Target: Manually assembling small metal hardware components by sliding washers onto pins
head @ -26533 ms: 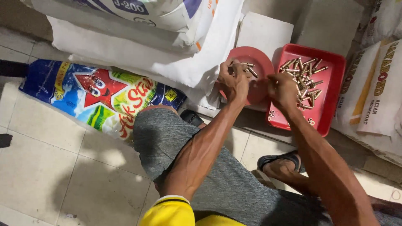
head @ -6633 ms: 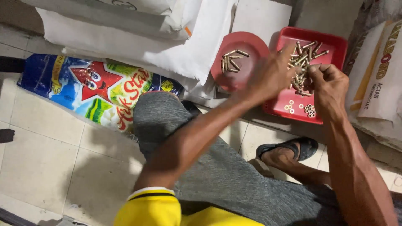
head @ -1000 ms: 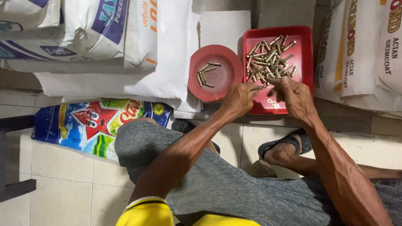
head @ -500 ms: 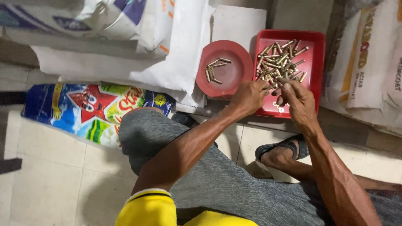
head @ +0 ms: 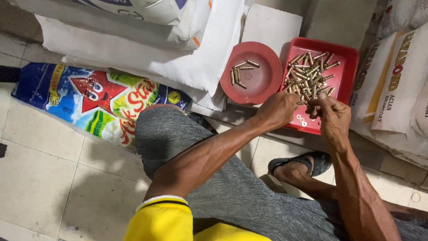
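The left hand (head: pixel 278 109) and right hand (head: pixel 332 117) meet, fingers pinched together on small brass bolts (head: pixel 307 76) over the red square tray (head: pixel 345 58). Beside it, a round red dish (head: pixel 263 85) holds a few more.

The tray (head: pixel 345 62) is red, square and shallow, and lies flat on the floor between sacks. In it sits a loose heap of small brass-coloured bolts (head: pixel 307 76), lying crisscross, with a few small rings near its front edge. Just left of it lies a round red lid (head: pixel 267 80) holding a handful of the same bolts, laid roughly side by side.
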